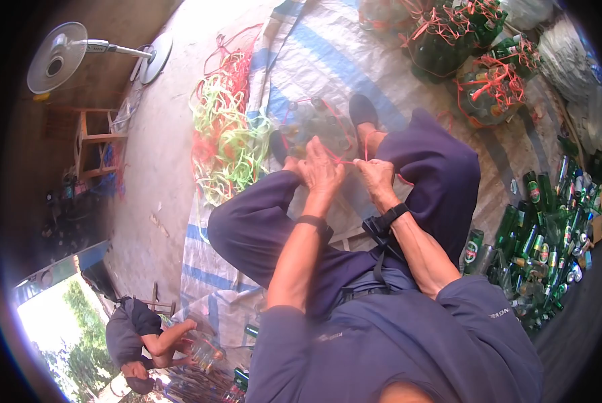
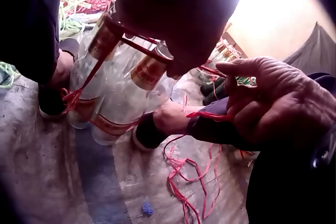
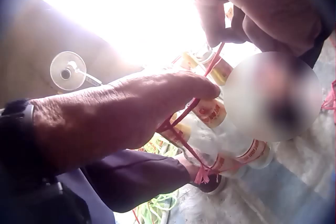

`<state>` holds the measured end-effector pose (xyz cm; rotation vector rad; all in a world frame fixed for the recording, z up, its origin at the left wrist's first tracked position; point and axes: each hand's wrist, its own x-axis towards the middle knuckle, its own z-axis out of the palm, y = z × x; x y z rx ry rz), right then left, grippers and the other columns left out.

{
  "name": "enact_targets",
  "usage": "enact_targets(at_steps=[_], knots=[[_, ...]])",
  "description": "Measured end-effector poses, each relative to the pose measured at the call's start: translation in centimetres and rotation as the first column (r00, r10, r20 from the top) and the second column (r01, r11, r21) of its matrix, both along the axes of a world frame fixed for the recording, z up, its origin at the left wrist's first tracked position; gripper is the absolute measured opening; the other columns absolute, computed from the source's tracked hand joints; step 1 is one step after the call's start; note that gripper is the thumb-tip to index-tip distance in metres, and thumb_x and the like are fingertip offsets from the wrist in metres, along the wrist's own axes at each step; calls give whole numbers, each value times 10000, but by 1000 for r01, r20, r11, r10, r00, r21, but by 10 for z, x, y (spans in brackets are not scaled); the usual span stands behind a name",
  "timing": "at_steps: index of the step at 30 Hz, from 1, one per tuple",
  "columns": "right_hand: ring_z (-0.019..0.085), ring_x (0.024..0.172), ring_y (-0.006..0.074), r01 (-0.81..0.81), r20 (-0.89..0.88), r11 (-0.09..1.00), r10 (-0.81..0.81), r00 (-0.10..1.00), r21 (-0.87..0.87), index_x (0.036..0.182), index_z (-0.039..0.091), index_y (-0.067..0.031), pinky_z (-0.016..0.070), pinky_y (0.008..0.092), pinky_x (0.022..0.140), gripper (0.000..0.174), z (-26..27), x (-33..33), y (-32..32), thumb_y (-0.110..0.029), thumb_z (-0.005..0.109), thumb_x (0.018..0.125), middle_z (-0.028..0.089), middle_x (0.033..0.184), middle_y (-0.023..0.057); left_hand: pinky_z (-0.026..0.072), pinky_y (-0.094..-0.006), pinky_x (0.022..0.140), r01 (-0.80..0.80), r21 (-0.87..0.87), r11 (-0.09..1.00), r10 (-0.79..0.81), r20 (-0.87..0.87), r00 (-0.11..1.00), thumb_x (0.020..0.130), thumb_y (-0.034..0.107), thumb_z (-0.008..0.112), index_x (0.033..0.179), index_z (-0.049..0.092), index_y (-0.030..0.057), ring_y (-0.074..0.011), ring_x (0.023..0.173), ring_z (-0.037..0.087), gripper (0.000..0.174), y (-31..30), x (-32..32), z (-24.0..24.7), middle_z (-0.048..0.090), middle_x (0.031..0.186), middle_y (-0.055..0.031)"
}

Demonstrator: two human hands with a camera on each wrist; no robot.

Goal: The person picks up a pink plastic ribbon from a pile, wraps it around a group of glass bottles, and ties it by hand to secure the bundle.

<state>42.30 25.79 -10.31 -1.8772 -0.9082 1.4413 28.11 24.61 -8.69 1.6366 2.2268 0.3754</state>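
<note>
Clear glass bottles with red-and-yellow labels (image 1: 314,127) (image 2: 149,71) stand bundled between the feet, with red cord (image 2: 100,71) around them. My left hand (image 1: 322,173) (image 3: 121,108) is over the near side of the bundle, its thumb and fingers pinching the red cord (image 3: 184,112). To its right, my right hand (image 1: 379,180) (image 2: 283,98) pinches a strand of the same cord between thumb and curled fingers; a cord end hangs below it. In the left wrist view my left hand (image 2: 168,19) is dark, its fingertips hidden.
Green and red cord (image 1: 230,127) lies in a heap at the left. Netted bottle bundles (image 1: 489,94) stand at upper right, loose green bottles (image 1: 539,235) at right. A fan (image 1: 56,59) stands at upper left; another person (image 1: 140,336) crouches at lower left.
</note>
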Motion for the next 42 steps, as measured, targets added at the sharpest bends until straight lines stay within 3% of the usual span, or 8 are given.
enact_targets(at_steps=[12, 14, 23, 27, 29, 31, 38, 42], knots=[[550, 495, 163, -96, 129, 988, 80, 988, 121, 651, 674, -21, 451, 338, 544, 237, -1, 15, -1, -252, 720, 686, 598, 540, 85, 255, -615, 1029, -91, 65, 994, 94, -53, 994, 654, 255, 753, 1351, 337, 61, -303, 1274, 409, 835, -1, 6, -13, 432, 1303, -135], [564, 496, 182, -126, 161, 981, 102, 982, 148, 660, 680, -19, 457, 343, 549, 239, 6, 16, -3, -253, 722, 685, 608, 550, 108, 324, -416, 871, -38, 162, 986, 64, -157, 986, 674, 195, 736, 1342, 362, 69, -241, 1181, 467, 776, -3, 7, -13, 449, 1290, -111], [549, 465, 190, -161, 238, 977, 124, 963, 139, 632, 667, -3, 452, 354, 526, 275, 27, 15, -4, -268, 699, 699, 576, 501, 116, 314, -451, 911, -73, 119, 990, 76, -24, 997, 687, 175, 731, 1373, 350, 62, -259, 1230, 434, 793, -5, 5, -1, 434, 1316, -123], [518, 458, 155, -164, 204, 974, 131, 970, 157, 609, 651, 14, 432, 346, 509, 291, 29, 16, -10, -252, 679, 722, 562, 483, 84, 310, -480, 940, -31, 269, 963, 117, -309, 944, 696, 161, 719, 1318, 467, 103, -309, 1264, 404, 674, -23, 30, 30, 402, 1368, -137], [498, 462, 134, -169, 143, 971, 145, 979, 172, 607, 647, 18, 420, 341, 500, 286, 21, 18, -9, -237, 676, 734, 554, 485, 60, 306, -537, 996, 24, 311, 950, 70, -286, 956, 711, 192, 713, 1200, 575, 135, -317, 1234, 433, 511, -29, 36, 35, 440, 1333, -134], [478, 466, 113, -170, 81, 969, 157, 984, 181, 605, 643, 21, 408, 336, 490, 282, 13, 21, -9, -221, 673, 745, 546, 486, 35, 382, -484, 932, 239, 258, 936, -247, -1, 969, 774, 132, 651, 1087, 610, 92, -316, 1120, 524, 319, -33, 43, 33, 544, 1204, -127], [413, 559, 52, -335, 177, 927, 306, 935, 170, 651, 646, 25, 343, 284, 490, 247, 30, 31, -1, -171, 649, 801, 514, 559, -18, 467, -413, 793, 98, 427, 899, -246, 307, 919, 845, 39, 549, 955, 618, 30, -318, 901, 620, 130, -43, 57, 8, 644, 925, -144], [566, 542, 227, -630, 550, 761, 465, 694, 153, 728, 680, 25, 437, 396, 543, 310, 51, 35, 13, -272, 625, 798, 579, 564, 142, 475, -427, 784, 110, 471, 875, -288, 323, 902, 855, 61, 538, 904, 621, 34, -335, 849, 629, 101, -44, 55, 0, 651, 856, -152]])
